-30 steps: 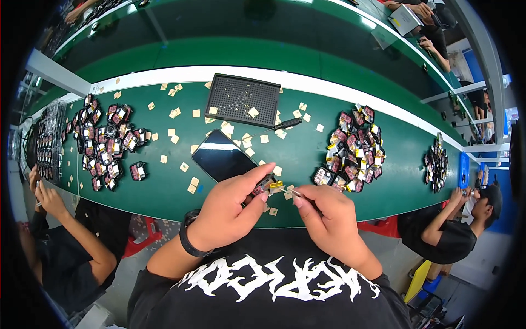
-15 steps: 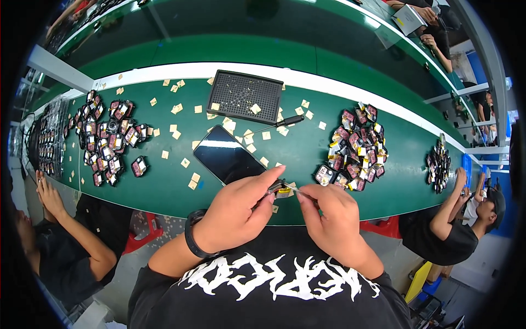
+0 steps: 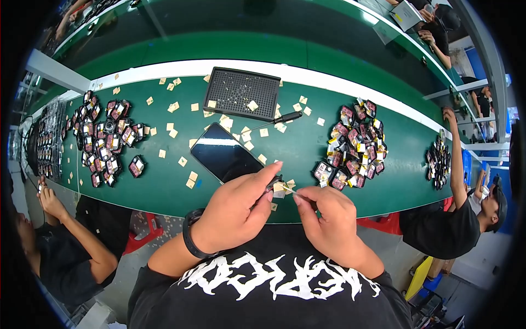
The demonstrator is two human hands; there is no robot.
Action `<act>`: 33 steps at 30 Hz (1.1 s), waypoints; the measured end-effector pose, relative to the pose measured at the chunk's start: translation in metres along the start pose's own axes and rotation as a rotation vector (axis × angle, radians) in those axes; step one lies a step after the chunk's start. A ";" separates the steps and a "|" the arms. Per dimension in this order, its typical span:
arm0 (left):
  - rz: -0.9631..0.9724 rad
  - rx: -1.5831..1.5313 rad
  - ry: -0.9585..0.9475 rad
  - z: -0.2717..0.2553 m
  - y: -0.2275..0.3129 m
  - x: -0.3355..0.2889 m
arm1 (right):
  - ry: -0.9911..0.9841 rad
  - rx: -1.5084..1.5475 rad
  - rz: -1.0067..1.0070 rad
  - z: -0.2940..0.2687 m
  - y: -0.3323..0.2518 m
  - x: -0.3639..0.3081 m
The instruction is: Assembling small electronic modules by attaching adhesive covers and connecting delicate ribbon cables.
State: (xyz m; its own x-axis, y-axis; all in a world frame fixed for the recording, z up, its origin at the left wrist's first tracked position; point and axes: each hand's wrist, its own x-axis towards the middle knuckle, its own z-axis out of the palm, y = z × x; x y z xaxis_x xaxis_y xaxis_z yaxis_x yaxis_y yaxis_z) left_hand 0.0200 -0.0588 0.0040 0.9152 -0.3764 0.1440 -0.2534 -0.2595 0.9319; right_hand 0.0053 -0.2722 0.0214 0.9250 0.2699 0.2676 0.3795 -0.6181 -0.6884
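Observation:
My left hand (image 3: 238, 205), with a black band on its wrist, is closed around a small black device (image 3: 278, 180), mostly hidden by thumb and fingers. My right hand (image 3: 326, 211) pinches a thin metal tool (image 3: 290, 190), possibly tweezers, and its tip points at the device. A pale square sticker (image 3: 280, 189) shows at the tip; whether it is on the device or lies on the table beneath I cannot tell. Just beyond my left hand lies a dark-screened phone (image 3: 226, 153), tilted on the green table (image 3: 290, 153).
A black perforated tray (image 3: 244, 90) stands at the back, a screwdriver (image 3: 285, 117) beside it. Pale square stickers (image 3: 173, 107) are scattered around. Piles of small black devices lie left (image 3: 104, 140) and right (image 3: 356, 145). Co-workers sit left (image 3: 71, 241) and right (image 3: 455, 225).
At the tool's tip, the yellow strip seen before no longer shows, and a pale square does. My hands have barely moved. The co-worker on the right has stretched an arm up and forward.

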 end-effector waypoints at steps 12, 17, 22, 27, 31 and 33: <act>-0.108 -0.163 -0.097 -0.008 -0.003 0.001 | -0.037 -0.013 0.001 0.007 -0.001 -0.001; -0.355 -0.580 -0.214 -0.014 -0.006 -0.002 | -0.070 0.110 0.071 0.003 -0.002 -0.003; -0.393 -0.574 -0.203 -0.018 0.001 -0.002 | 0.005 0.842 0.515 0.006 0.002 -0.019; -0.359 -0.548 -0.168 -0.013 -0.004 -0.006 | -0.185 0.566 0.333 0.004 0.005 -0.007; -0.285 -0.337 -0.138 -0.010 -0.004 -0.005 | -0.110 0.218 -0.116 0.012 0.005 0.004; -0.291 -0.369 -0.134 -0.008 -0.006 -0.006 | -0.097 0.207 -0.129 0.011 0.007 0.005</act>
State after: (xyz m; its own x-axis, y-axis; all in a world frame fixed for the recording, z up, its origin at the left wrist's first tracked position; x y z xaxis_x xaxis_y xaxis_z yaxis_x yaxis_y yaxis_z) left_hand 0.0188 -0.0482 0.0005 0.8770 -0.4526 -0.1614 0.1569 -0.0478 0.9865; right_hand 0.0125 -0.2671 0.0107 0.8592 0.4125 0.3028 0.4724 -0.4122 -0.7791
